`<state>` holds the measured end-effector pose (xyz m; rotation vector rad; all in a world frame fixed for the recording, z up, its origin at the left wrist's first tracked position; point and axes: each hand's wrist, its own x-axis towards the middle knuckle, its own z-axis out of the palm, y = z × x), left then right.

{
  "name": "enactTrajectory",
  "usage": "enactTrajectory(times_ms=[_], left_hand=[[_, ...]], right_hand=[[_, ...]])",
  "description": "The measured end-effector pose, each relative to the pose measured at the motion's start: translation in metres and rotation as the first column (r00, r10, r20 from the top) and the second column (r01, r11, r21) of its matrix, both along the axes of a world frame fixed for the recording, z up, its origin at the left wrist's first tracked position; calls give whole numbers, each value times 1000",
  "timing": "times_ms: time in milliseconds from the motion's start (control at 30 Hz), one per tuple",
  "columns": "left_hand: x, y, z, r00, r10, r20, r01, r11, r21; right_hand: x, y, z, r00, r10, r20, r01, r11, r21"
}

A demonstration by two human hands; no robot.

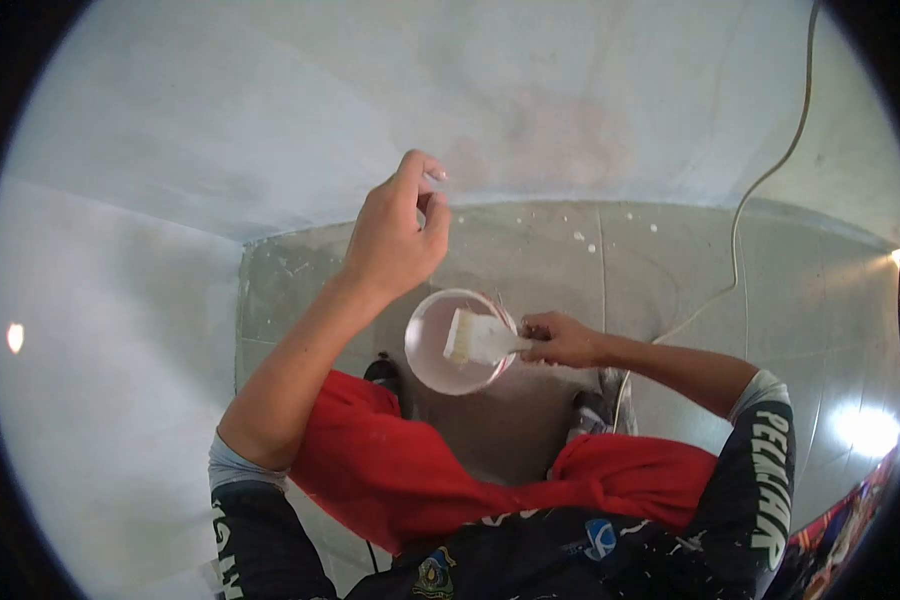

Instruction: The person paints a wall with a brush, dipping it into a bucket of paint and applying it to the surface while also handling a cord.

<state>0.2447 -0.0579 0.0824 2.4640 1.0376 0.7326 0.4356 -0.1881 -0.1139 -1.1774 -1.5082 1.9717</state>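
Observation:
A wide, flat paint brush (pixel 478 338) with a white body and pale bristles lies across the opening of a round white bucket (pixel 420 365). My right hand (pixel 562 340) grips its handle at the bucket's right edge, and the bristles point left over the inside of the bucket. Raised in front of the wall, above and left of the bucket, my left hand (pixel 400 228) has its fingers bent and apart, with nothing between them. The bucket is between my feet; how much it holds is hard to tell.
A pale wall (pixel 320 110) rises ahead, with another wall (pixel 120 300) at the left. White spots dot the grey tiled floor (pixel 670 260) near the wall. A cable (pixel 737 235) runs down the wall and across the floor at the right. Patterned cloth (pixel 845 530) shows at lower right.

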Motion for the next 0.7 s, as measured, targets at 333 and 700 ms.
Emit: enactTrajectory(times_ms=[333, 700], left_hand=[[38, -86, 118, 940, -337, -45, 281, 695, 662], [188, -138, 272, 856, -339, -390, 356, -161, 921]], right_hand=[[-17, -26, 1, 961, -165, -224, 222, 939, 262], [-5, -41, 58, 894, -369, -253, 430, 867, 253]])
